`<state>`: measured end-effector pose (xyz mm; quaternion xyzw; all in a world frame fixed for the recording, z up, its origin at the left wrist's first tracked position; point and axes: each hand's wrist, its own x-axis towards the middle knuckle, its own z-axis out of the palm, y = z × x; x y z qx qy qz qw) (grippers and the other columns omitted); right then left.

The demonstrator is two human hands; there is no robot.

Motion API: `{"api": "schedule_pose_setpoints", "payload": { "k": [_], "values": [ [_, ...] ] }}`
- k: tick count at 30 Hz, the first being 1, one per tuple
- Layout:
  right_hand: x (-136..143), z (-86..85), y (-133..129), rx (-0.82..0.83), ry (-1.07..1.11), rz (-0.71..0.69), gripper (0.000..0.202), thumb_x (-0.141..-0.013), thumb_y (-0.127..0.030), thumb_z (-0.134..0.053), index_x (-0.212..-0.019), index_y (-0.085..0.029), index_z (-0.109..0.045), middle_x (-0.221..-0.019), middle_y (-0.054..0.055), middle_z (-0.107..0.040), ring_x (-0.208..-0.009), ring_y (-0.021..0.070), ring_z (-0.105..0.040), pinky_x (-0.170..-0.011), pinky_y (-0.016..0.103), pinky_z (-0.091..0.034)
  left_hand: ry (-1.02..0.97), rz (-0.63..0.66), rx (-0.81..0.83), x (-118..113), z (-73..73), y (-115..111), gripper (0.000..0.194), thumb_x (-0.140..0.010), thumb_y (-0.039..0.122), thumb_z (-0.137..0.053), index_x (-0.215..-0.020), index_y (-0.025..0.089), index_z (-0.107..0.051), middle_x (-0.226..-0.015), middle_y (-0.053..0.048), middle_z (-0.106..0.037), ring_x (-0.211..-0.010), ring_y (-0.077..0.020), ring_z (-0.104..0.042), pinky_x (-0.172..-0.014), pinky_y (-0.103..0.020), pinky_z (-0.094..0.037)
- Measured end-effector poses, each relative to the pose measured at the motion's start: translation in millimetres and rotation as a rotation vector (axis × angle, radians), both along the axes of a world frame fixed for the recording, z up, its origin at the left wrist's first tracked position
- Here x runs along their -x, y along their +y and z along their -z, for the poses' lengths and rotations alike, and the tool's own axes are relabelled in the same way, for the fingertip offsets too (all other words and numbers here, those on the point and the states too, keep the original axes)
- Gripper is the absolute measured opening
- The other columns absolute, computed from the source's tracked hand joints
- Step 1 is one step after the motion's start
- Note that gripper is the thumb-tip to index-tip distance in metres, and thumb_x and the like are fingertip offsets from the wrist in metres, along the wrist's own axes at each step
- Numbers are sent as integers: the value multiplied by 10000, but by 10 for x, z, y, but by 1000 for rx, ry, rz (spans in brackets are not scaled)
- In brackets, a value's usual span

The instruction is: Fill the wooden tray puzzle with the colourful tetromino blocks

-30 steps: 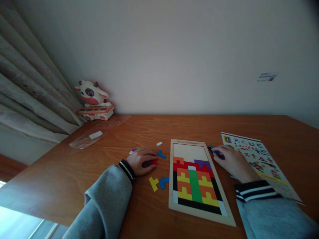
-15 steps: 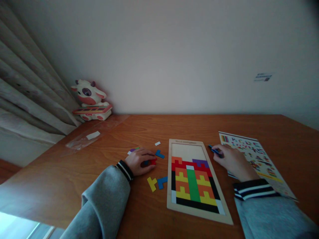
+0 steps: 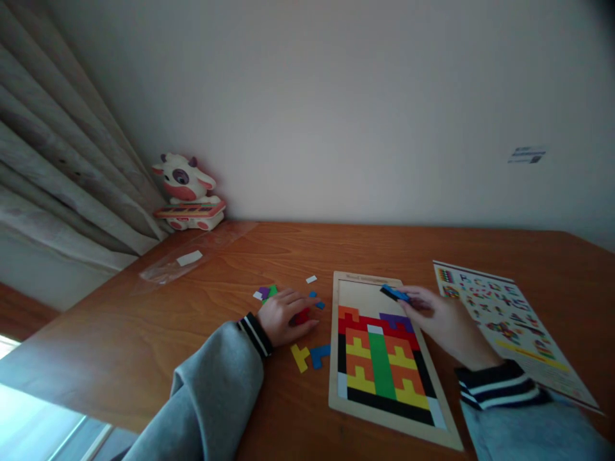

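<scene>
My right hand [image 3: 432, 314] pinches a blue piece [image 3: 398, 292] with a dark edge over the upper right of the wooden puzzle board [image 3: 333, 358]. Colored pieces fill the lower part of the board; its top part shows bare wood. On the table left of the board, my left hand [image 3: 287, 315] curls over a red piece [image 3: 302, 315], its fingertips beside another blue piece [image 3: 320, 305]. Whether it grips the red piece is partly hidden. Nearer me lie a yellow piece [image 3: 300, 358] and a blue one [image 3: 319, 355].
Purple and green pieces [image 3: 269, 292] lie behind my left hand, a small white piece [image 3: 311, 279] near the board. A printed sheet [image 3: 509, 320] is at the right. Clear plastic [image 3: 163, 272] and a toy cow [image 3: 189, 192] stand at the back left.
My right hand has lifted the blue piece from the table right of the board and brought it left over the board. My left hand has shifted slightly over the loose pieces. The view has turned slightly.
</scene>
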<state>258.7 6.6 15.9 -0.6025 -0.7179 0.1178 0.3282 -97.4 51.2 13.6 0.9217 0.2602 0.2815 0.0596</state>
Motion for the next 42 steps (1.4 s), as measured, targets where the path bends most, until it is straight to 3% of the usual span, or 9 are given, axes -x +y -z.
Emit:
{"api": "schedule_pose_setpoints", "payload": {
  "k": [6, 9, 13, 16, 19, 22, 25, 31, 42],
  "values": [
    [781, -115, -259, -20, 86, -519, 207, -890, -194, -597, -1031, -272, -727, -977, 28, -750, -886, 173, -712, -808, 295, -585, -139, 145, 16, -301, 22, -244, 413, -902, 428, -642, -1230, 182, -590, -1035, -93, -733, -937, -205, -695, -844, -311, -570],
    [930, -27, -332, -34, 125, -575, 194, -898, -171, -597, -1027, -266, -707, -963, 28, -734, -876, 163, -705, -789, 277, -586, -101, 233, 9, -351, 46, -302, 324, -942, 391, -594, -1182, 175, -624, -962, -83, -750, -872, -186, -715, -814, -284, -582],
    [921, 76, -343, 7, 218, -458, 155, -888, -244, -649, -1042, -256, -650, -941, 17, -740, -828, 162, -719, -778, 284, -602, -94, 246, -22, -360, 63, -311, 275, -976, 326, -545, -1193, 185, -636, -969, -70, -760, -859, -173, -723, -791, -264, -587],
    [861, 43, -311, 0, 199, -439, 171, -879, -309, -670, -1038, -251, -647, -1028, 41, -723, -928, 187, -705, -841, 321, -589, -104, 226, -32, -305, 40, -244, 236, -978, 310, -540, -1139, 197, -671, -976, -60, -761, -904, -172, -720, -822, -269, -579],
    [701, -4, -225, -59, 110, -379, 133, -913, -361, -612, -962, -253, -674, -1100, 65, -690, -1052, 224, -657, -927, 378, -543, -113, -2, -3, -138, 18, -83, 237, -980, 342, -532, -1079, 213, -704, -935, -49, -759, -854, -169, -715, -799, -289, -570],
    [393, 53, -84, -83, 34, -171, 210, -937, -405, -541, -993, -247, -667, -1077, 75, -684, -1030, 240, -652, -927, 404, -521, -159, -332, 22, 104, 46, 134, 259, -959, 404, -556, -1034, 228, -730, -879, -35, -754, -798, -176, -692, -750, -301, -559],
    [40, 198, 55, -58, -43, 16, 312, -918, -467, -516, -1035, -220, -667, -1065, 102, -687, -1004, 267, -660, -917, 427, -511, -122, -492, 103, 299, 113, 321, 268, -940, 434, -573, -1002, 239, -746, -872, -23, -758, -803, -188, -681, -747, -306, -550],
    [-245, 387, 141, 90, -90, 177, 458, -882, -563, -491, -1058, -187, -683, -872, 85, -718, -762, 247, -680, -682, 374, -540, -126, -463, 171, 371, 199, 484, 262, -924, 450, -590, -955, 251, -757, -931, -7, -759, -840, -181, -681, -782, -303, -535],
    [-233, 382, 168, 90, -83, 160, 510, -842, -588, -503, -1076, -176, -694, -785, 67, -698, -658, 217, -646, -576, 323, -511, -60, -416, 167, 334, 167, 457, 240, -926, 378, -596, -1055, 228, -733, -956, -35, -742, -865, -190, -669, -831, -329, -518]
  ]
}}
